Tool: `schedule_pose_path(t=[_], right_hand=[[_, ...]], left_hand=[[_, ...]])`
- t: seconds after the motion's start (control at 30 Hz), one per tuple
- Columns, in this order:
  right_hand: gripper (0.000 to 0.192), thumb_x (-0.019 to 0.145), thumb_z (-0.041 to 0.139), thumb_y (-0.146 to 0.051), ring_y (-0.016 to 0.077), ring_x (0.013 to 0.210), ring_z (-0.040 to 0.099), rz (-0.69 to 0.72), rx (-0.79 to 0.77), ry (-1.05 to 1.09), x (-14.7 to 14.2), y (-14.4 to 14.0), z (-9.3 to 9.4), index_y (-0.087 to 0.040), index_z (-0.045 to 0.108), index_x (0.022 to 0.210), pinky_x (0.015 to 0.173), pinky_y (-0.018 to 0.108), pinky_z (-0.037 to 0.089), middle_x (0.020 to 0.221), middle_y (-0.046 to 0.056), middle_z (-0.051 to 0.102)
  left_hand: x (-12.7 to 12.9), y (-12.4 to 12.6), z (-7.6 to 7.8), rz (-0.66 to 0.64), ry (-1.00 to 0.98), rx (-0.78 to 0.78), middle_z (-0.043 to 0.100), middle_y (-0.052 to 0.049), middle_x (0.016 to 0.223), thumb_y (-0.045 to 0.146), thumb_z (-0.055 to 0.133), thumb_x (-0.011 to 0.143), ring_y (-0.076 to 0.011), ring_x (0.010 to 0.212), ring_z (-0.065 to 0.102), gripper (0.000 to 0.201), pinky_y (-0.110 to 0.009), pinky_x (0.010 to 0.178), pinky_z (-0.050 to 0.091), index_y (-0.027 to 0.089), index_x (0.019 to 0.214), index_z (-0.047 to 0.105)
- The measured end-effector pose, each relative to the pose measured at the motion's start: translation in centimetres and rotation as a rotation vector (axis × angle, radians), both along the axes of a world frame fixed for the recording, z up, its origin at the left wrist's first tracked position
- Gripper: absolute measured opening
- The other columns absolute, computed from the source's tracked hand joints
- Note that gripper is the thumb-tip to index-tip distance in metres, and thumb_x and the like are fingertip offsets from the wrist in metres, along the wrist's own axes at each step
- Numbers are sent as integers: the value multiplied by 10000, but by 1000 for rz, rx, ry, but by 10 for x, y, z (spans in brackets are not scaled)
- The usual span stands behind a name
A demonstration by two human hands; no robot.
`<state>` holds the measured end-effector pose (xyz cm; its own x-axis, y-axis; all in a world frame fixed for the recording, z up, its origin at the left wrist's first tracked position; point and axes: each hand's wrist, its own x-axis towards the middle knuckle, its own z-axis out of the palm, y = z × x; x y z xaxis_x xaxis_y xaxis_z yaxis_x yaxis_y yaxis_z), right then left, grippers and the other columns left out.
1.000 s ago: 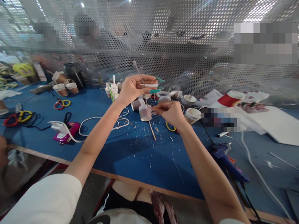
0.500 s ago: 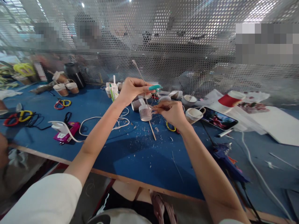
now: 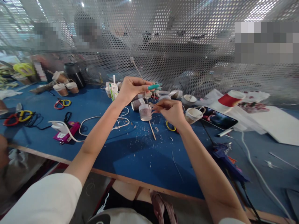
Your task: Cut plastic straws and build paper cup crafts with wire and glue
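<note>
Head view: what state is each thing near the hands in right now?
Left hand: raised, closed on the thin stick.
Thin stick: tilted, padded tip uppermost.
Right hand: pinching something too small to tell.
Wrapped cup: upright on the table.
Phone: lying flat, screen lit.
Red cup: on its side.
Glue gun: lying on the table.

Table top (image 3: 112, 146): matt blue covering, looked like felt or cloth, flecked w/ pale scraps. Edge: bare wood.
Screen (image 3: 187, 46) behind: perforated metal sheet, dull grey sheen.
Cups (image 3: 145, 112): paper, matt, some wrapped in rough twine.
Stick (image 3: 137, 70) in left hand (image 3: 132, 88): thin wood, cottony tip.
Skewer (image 3: 152, 130): bare wood.
Phone (image 3: 216, 118): glossy glass.
Glue gun (image 3: 225, 158): blue plastic, semi-gloss.
Scissors (image 3: 62, 103): plastic handles, shiny.
</note>
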<state>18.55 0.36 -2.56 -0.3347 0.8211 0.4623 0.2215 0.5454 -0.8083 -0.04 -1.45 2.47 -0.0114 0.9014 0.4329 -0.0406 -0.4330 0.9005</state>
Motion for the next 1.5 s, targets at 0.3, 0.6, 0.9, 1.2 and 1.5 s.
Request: schedule_pose_path(t=[0.3,0.6,0.9,1.2,1.5], right_hand=[[396,640,711,-581,178,573,660,125,-184,36,-2,-2,5,-193,639,678,608,329,591,654,46,689],[351,596,772,-497,206,598,658,-31,-67,42,0,4,-3,-190,614,659,606,348,572,644,43,671],[335,598,771,-479,193,522,625,-41,-88,61,-3,7,-5,-197,589,599,548,368,567,573,32,610],[330,629,745,-478,177,518,624,-99,-3,44,-3,5,-5,-179,608,612,541,329,544,565,23,626],[237,710,694,-384,198,626,646,-293,261,-181,2,-2,5,-156,687,647,626,322,504,662,64,696]], left_hand=[[-2,1,-3,0,0,-49,706,-78,888,230,762,676,-284,958,690,179,-352,807,607,103,769,676],[0,10,-8,44,-25,4,716,-54,861,276,759,688,-209,844,717,203,-307,770,615,110,718,648],[6,7,-10,4,-4,13,718,-27,717,253,704,749,-146,704,705,148,-291,723,601,132,832,722],[7,8,-11,8,-4,30,716,-23,707,230,687,759,-117,660,695,142,-249,686,583,99,801,720],[13,6,-10,25,-3,-22,714,-26,719,225,698,752,-120,697,703,132,-241,715,577,100,791,713]])
